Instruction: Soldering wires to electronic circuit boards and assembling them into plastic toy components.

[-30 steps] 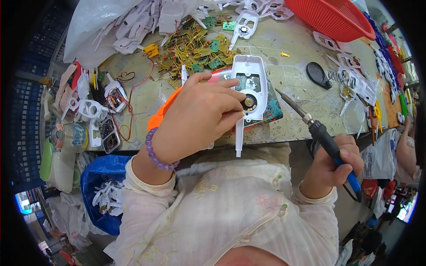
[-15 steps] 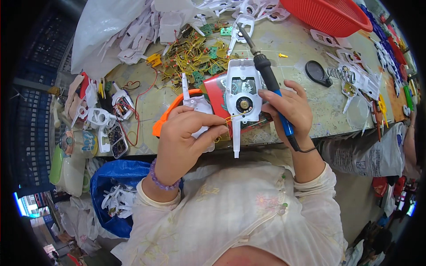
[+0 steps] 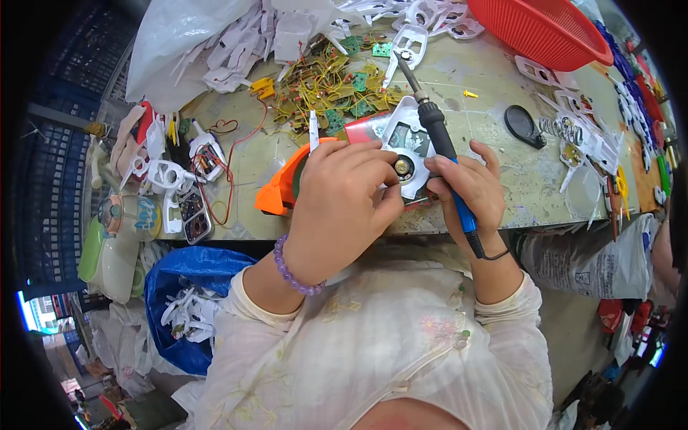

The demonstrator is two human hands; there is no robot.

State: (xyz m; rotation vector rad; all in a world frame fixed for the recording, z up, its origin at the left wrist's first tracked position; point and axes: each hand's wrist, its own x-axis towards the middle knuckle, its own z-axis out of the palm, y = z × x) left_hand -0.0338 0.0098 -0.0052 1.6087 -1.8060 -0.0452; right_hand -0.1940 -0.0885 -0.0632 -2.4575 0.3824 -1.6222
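Note:
My right hand (image 3: 469,188) is closed round a soldering iron (image 3: 453,172) with a blue and black handle, its metal tip pointing away from me. The thumb and fingertips lie at the right edge of a white plastic housing (image 3: 400,127). A small round speaker (image 3: 403,168) is set in the housing. My left hand (image 3: 344,204) bends over the housing's left and lower part, fingers curled beside the speaker. Whatever is between those fingers is hidden. Under the housing lies a red and clear piece (image 3: 363,127). An orange roll-shaped thing (image 3: 281,185) is left of my left hand.
A heap of green circuit boards with yellow wires (image 3: 337,89) lies behind the housing. White plastic parts (image 3: 247,50) pile up at the back. A red basket (image 3: 541,32) stands back right, near a black dish with a coil spring stand (image 3: 524,126). Below left hangs a blue bag (image 3: 161,287).
My left hand has moved right and forward over the housing, covering its lower part. The housing has turned and now tilts. The yellow wire that was between my left fingertips is out of sight.

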